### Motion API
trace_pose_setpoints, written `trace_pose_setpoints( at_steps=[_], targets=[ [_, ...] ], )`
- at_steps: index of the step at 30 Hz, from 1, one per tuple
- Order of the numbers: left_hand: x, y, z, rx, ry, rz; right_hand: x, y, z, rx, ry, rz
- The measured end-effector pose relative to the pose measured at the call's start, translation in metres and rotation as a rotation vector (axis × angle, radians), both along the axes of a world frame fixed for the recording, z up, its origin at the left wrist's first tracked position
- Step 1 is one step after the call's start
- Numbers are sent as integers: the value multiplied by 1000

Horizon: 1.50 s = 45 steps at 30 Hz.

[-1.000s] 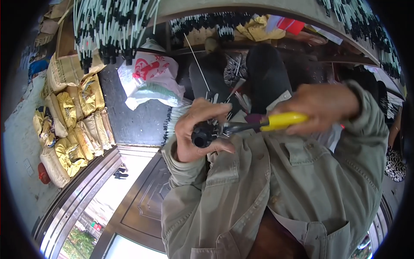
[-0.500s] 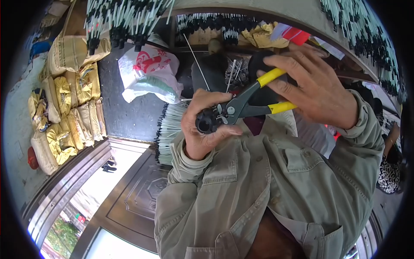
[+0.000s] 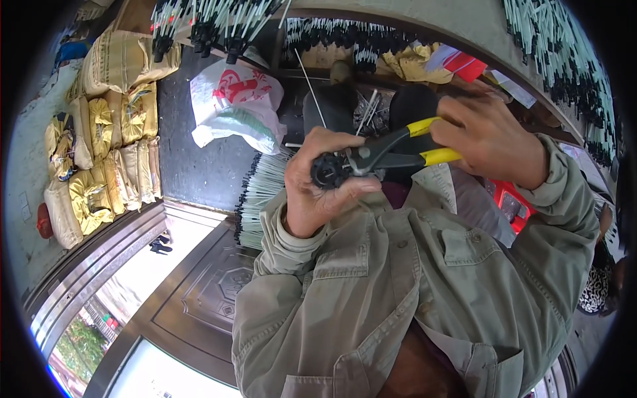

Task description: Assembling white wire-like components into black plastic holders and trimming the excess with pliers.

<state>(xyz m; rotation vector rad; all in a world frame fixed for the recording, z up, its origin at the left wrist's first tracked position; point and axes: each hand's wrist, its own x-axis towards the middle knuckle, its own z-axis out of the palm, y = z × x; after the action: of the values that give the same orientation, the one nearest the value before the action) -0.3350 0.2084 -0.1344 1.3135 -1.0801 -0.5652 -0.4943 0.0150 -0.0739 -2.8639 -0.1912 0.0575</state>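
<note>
My left hand (image 3: 304, 192) grips a black round part (image 3: 326, 171) with a notched rim and a hollow centre, its thumb and fingers curled round it. Cutting pliers (image 3: 385, 154) with dark metal jaws and yellow handle sleeves reach across from the right. Their jaw tips sit at the side of the black part, between my left thumb and fingers. My right hand (image 3: 494, 139) is closed on the yellow handles, which stand slightly apart. What exactly lies between the jaws is too small to make out.
Bundles of pale rods with black ends (image 3: 262, 192) lie beside my left arm. More hang at the top (image 3: 232, 26) and upper right (image 3: 564, 73). A white bag with red print (image 3: 239, 99) sits at left, near stacked sacks (image 3: 109, 159). A thin white rod (image 3: 309, 86) slants above my left hand.
The plier handles have drawn closer together, and my right fingers have curled in around them. The black part and pliers appear slightly further right in view, which has itself shifted.
</note>
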Motion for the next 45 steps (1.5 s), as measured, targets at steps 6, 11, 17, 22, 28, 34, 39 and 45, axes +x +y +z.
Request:
trace_pose_setpoints(
  at_steps=[6,11,17,22,28,34,39,45],
  targets=[
    [2,4,-1,60,173,-114,22,-17,25,944,687,-158],
    [6,3,-7,-3,195,-99,27,-15,31,702,664,-86],
    [5,2,-6,-24,234,38,0,48,-59,850,39,-248],
    [8,4,-5,18,173,8,7,50,-70,901,-35,-221],
    [2,-1,9,7,45,-56,20,-26,35,915,541,-85],
    [8,-2,8,-38,111,-271,27,-35,77,382,483,70],
    [5,-5,5,-25,-13,-238,25,-31,69,495,632,22],
    [-9,-11,5,55,-43,-14,-1,-14,30,811,504,-113]
  ],
)
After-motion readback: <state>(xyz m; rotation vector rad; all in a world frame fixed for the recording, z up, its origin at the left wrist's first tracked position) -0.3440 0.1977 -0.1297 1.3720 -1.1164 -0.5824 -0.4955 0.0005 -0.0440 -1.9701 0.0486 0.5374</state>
